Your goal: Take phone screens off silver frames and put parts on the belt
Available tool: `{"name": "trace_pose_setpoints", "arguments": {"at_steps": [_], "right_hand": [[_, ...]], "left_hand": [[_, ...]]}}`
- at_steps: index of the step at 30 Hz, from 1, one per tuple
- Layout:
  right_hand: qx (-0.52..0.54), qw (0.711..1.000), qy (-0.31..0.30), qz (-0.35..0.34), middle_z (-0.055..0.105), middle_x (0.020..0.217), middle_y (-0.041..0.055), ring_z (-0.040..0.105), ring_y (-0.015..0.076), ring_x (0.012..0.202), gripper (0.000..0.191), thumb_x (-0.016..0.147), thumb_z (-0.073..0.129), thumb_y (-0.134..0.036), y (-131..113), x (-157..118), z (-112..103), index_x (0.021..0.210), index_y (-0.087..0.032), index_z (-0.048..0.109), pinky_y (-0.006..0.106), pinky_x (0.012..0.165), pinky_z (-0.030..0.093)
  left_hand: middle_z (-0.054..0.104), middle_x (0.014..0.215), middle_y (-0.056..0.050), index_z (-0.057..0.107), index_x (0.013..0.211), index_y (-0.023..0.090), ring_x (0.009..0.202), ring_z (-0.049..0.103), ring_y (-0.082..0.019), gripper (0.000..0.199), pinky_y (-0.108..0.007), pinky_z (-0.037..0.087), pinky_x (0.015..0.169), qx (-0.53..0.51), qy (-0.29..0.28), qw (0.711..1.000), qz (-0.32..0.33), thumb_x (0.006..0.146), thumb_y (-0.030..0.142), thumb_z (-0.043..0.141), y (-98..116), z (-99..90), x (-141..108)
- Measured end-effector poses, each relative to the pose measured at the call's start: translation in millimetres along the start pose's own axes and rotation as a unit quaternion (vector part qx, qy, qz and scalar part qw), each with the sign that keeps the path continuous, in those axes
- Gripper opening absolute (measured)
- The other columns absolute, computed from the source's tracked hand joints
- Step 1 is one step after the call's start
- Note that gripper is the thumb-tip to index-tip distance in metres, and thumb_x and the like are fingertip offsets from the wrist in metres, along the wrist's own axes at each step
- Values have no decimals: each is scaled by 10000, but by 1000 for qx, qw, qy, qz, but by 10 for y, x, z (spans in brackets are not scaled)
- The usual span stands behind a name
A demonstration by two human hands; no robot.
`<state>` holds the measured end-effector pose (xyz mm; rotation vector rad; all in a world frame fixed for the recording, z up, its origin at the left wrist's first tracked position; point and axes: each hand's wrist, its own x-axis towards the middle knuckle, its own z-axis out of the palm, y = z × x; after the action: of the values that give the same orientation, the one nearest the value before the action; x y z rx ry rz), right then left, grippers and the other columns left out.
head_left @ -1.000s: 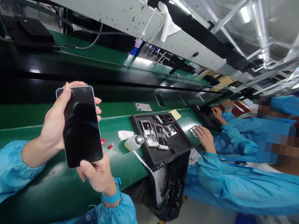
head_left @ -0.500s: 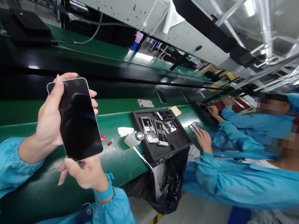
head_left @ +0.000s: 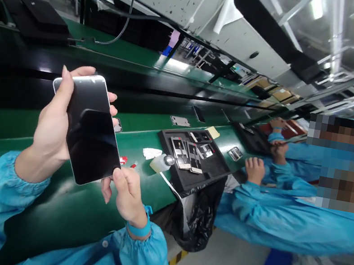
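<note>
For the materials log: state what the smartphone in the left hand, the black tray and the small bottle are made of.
The smartphone looks like glossy glass, from its mirror-like reflections, with a bright metal-looking rim. The tray seems matte black foam or rubber, cut with pockets; hard to tell which. The bottle looks like milky translucent plastic under a shiny, metal-looking top.

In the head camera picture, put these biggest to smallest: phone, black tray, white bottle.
1. The smartphone and black tray look about equal, but the phone is nearer the camera, so I can't rank them.
2. The white plastic bottle looks smallest.
</note>
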<state>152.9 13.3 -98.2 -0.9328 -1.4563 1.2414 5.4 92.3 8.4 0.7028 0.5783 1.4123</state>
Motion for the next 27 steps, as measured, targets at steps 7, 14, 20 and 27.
{"name": "trace_pose_setpoints", "arguments": {"at_steps": [7,14,20,27], "right_hand": [[11,998,-54,-23,522,499,-14,521,143,466,635,1103,369,-627,98,-34,13,648,-230,563,293,558,450],[-64,984,161,-51,595,741,24,588,183,720,694,978,372,-864,1,167,-298,837,-226,609,312,699,523],[2,989,147,-7,544,552,-20,555,150,522,683,961,400,-874,89,58,-481,725,-241,498,288,576,491],[109,979,174,-17,485,416,-35,533,149,396,689,935,469,-870,296,25,-675,623,-258,419,249,397,348]], "left_hand": [[782,885,-75,607,1193,279,662,752,-234,433,-373,656,589,-2,-47,998,-37,1097,608,343,-9,-72,98],[815,899,-141,753,1088,169,675,788,-300,631,-409,672,613,128,-243,958,-86,935,760,595,-427,-143,145],[773,726,-123,786,1062,207,588,769,-309,481,-377,636,554,137,-305,918,-214,975,648,615,-697,-117,93],[782,816,-121,777,1081,214,598,758,-271,435,-354,630,574,136,-312,899,-275,1014,590,569,-904,145,46]]}}
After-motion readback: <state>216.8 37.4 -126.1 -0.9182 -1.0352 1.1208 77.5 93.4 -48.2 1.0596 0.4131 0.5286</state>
